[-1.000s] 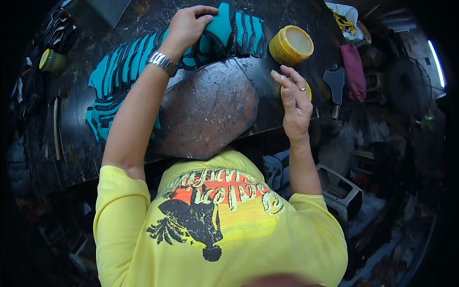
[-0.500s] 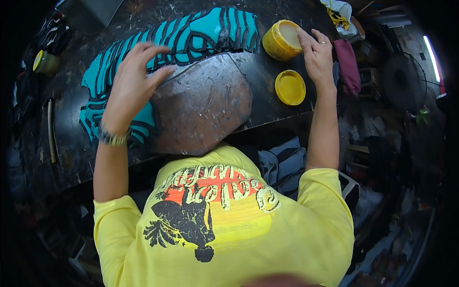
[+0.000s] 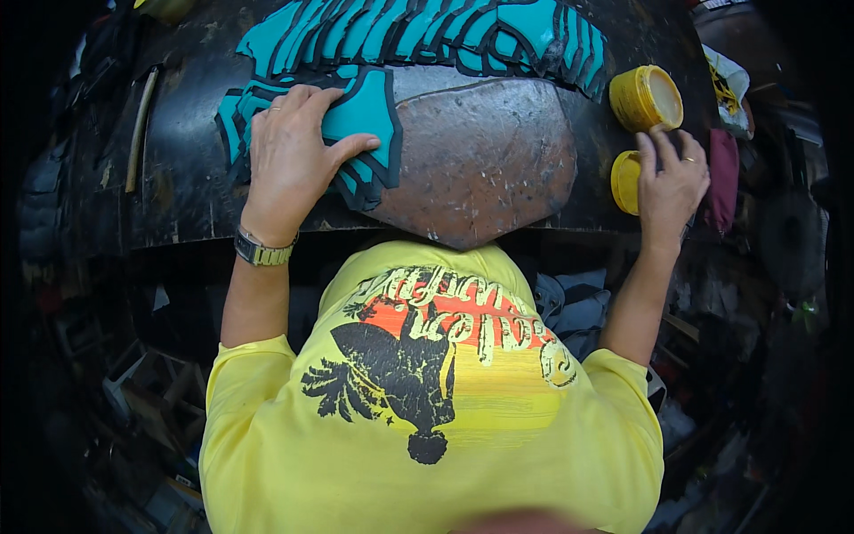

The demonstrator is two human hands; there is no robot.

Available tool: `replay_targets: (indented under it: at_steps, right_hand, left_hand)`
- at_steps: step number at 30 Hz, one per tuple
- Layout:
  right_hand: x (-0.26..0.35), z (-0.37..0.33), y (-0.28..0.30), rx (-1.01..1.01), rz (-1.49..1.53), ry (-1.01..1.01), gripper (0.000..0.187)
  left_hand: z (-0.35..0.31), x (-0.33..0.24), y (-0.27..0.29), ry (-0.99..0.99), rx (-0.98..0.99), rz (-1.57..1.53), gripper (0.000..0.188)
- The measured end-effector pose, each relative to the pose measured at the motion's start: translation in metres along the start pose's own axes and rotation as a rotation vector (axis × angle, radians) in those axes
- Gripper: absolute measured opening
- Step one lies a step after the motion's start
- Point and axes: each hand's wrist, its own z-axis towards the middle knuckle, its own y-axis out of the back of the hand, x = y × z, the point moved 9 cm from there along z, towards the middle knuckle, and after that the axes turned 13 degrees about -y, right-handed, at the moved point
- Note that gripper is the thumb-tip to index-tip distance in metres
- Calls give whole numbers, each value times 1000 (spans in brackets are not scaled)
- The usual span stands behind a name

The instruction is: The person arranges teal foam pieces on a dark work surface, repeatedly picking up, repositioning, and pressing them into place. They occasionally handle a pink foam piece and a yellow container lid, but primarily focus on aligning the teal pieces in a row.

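My left hand [image 3: 294, 160] rests over the left pile of flat teal pieces with black borders. Its thumb and fingers close on the top teal piece [image 3: 381, 111], whose right edge overlaps a worn brown slab [image 3: 485, 151]. On the right, my right hand [image 3: 672, 178] has bent, parted fingers and shows nothing in them. Its fingertips are just below the yellow tub [image 3: 647, 98], which holds something pale. Partly behind that hand lies a round yellow lid [image 3: 624, 182].
A long overlapping row of teal pieces [image 3: 418, 36] spans the back of the dark table [image 3: 182, 169]. A thin stick [image 3: 140, 129] lies at the left. Maroon cloth [image 3: 723, 178] and a white bag [image 3: 725, 84] are at the right edge.
My left hand has come down onto the left pile and taken hold of the top teal piece. My right hand has left the tub's rim and moved nearer the lid. The view has shifted.
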Motion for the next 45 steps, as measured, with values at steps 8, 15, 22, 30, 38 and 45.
replay_targets:
  at_steps: [8,15,22,30,38,45]
  right_hand:
    - [53,-56,-6,464,1098,-12,26]
    - [81,-63,-22,444,1110,121,49]
    - [94,-94,-37,462,617,229,46]
    - [98,-117,-16,470,588,359,44]
    - [87,-97,-24,432,662,253,44]
    - [98,-112,-15,495,515,388,48]
  left_hand:
    - [14,-12,0,79,-133,-718,35]
    - [63,-98,-63,-166,-89,-865,36]
    - [66,-106,-81,-266,-84,-539,27]
    - [67,-107,-81,-304,-128,-549,28]
    - [67,-106,-81,-302,-111,-536,28]
    - [70,-108,-75,-203,18,-575,24]
